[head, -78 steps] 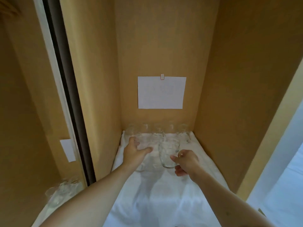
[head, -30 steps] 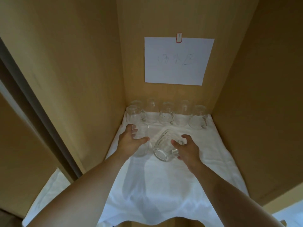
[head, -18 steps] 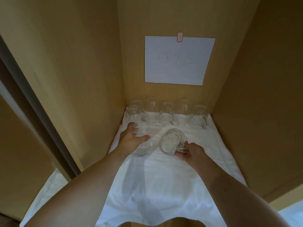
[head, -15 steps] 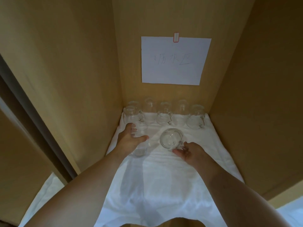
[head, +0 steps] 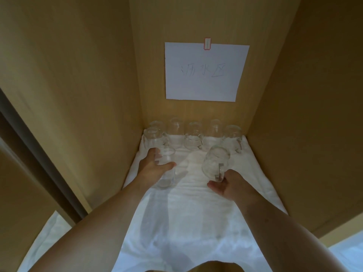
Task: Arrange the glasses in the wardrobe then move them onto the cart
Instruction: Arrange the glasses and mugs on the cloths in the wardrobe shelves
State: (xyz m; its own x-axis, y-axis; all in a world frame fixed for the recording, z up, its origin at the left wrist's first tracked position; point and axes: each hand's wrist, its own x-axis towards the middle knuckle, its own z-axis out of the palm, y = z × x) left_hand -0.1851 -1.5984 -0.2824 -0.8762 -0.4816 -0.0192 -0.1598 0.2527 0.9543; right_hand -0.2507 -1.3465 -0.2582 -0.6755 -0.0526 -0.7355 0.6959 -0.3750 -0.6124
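Inside the wooden wardrobe a white cloth (head: 188, 209) covers the shelf. Several clear glass mugs (head: 193, 138) stand upside down in a row along the back wall. My left hand (head: 152, 167) grips a clear glass (head: 166, 169) that stands on the cloth near the left wall. My right hand (head: 228, 186) holds the handle of a glass mug (head: 215, 161), which sits upside down on the cloth in front of the row.
Wardrobe side walls (head: 88, 95) close in on both sides. A white paper sheet (head: 205, 71) with handwriting is taped to the back wall. A door edge (head: 39, 163) runs down the left. More white cloth (head: 45, 244) shows at the lower left.
My right hand has turned the mug from lying tilted with its mouth toward me to upside down, and moved it slightly right. My left hand has stayed on its glass.
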